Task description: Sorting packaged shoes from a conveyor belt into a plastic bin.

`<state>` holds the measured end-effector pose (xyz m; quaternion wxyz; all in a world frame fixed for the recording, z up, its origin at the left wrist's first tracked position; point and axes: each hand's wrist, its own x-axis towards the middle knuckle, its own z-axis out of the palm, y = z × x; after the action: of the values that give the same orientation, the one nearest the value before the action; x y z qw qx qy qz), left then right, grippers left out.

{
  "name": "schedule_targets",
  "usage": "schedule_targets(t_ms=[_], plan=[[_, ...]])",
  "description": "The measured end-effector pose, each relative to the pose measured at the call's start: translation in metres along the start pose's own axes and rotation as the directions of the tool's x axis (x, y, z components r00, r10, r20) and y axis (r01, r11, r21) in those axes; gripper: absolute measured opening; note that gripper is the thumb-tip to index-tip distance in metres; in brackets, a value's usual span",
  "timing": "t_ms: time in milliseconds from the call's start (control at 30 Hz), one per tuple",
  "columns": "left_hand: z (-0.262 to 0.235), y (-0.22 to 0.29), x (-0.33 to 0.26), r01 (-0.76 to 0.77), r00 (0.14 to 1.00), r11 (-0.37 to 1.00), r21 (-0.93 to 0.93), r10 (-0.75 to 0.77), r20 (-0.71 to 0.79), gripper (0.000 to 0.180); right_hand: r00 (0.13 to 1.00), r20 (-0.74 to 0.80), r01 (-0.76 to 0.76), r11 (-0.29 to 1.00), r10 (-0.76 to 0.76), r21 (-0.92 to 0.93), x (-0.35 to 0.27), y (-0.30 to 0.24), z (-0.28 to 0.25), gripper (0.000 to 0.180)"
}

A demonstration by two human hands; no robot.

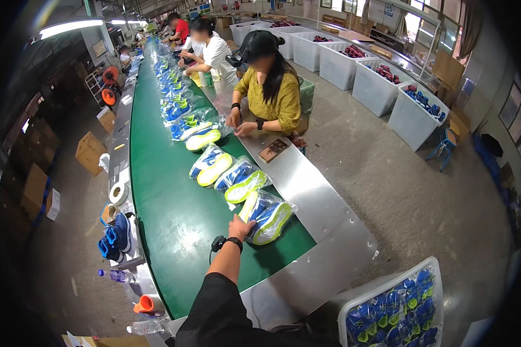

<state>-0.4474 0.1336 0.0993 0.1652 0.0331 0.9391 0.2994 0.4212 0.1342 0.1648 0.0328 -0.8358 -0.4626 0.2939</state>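
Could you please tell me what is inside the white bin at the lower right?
The bin holds many bagged blue shoes with yellow-green soles, packed up to the rim. Whatever lies beneath the top layer is covered.

One arm of the wearer shows, rising from the lower edge. Upper part covered by a loose black fabric sleeve [226,315], matte, softly creased, wide at the cuff, ending about at the elbow. Beyond the sleeve's cuff the forearm is bare. Further up from the sleeve, at the wrist, a narrow black wristband [235,241] like a watch strap wraps fully round. Just left of that band, a small black boxy device [217,243] sticks out sideways, a thin dark cord hanging from it. Past the band, the hand [241,227], no glove, no rings visible. Which arm it is cannot be told for certain. No other arm in view.
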Motion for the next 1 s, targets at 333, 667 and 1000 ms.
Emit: schedule_targets(t_ms=[333,667,1000], plan=[[0.057,-0.056,-0.122,-0.166,0.973,0.953,-0.253,0.116,-0.202,0.095,0.894,0.279,0.418,0.877,-0.351,-0.236,0.042,0.003,0.014,0.047],[0.048,-0.093,-0.237,0.37,0.855,0.457,-0.809,0.172,0.488,0.067,0.935,0.308,0.115,0.973,-0.174,0.199,0.051,-0.003,0.037,0.036],[0.087,-0.038,-0.327,-0.136,0.975,0.846,-0.515,0.205,0.08,0.124,0.894,0.272,0.287,0.922,-0.356,0.26,0.062,0.005,0.047,0.036]])
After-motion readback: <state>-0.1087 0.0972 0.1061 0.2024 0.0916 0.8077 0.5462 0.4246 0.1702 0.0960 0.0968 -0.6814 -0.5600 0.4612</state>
